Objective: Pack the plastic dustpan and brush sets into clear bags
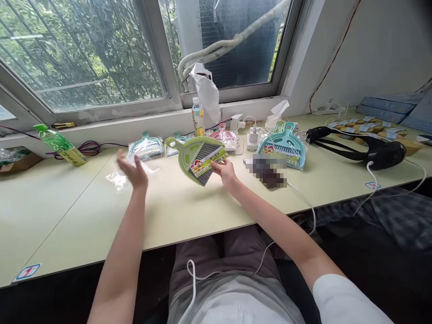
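Observation:
My right hand (227, 173) grips a light green dustpan (185, 155) with a grey-bristled brush (205, 181) nested in it, holding the set tilted above the table by its lower right edge. A printed card label (209, 163) lies across the brush. My left hand (134, 173) is raised to the left, fingers apart and slightly blurred, holding nothing. Just beside and below it, a clear plastic wrapper (117, 181) lies on the table. Behind that hand sits a wrapped teal dustpan set (145, 146).
More wrapped dustpan sets stand along the back, one pink (222, 137) and one teal (288, 144) at right. A pixelated phone (266, 171) lies on the table (189, 216). A green bottle (60, 145), a juice bottle (198, 118) and a black headset (381, 150) are around.

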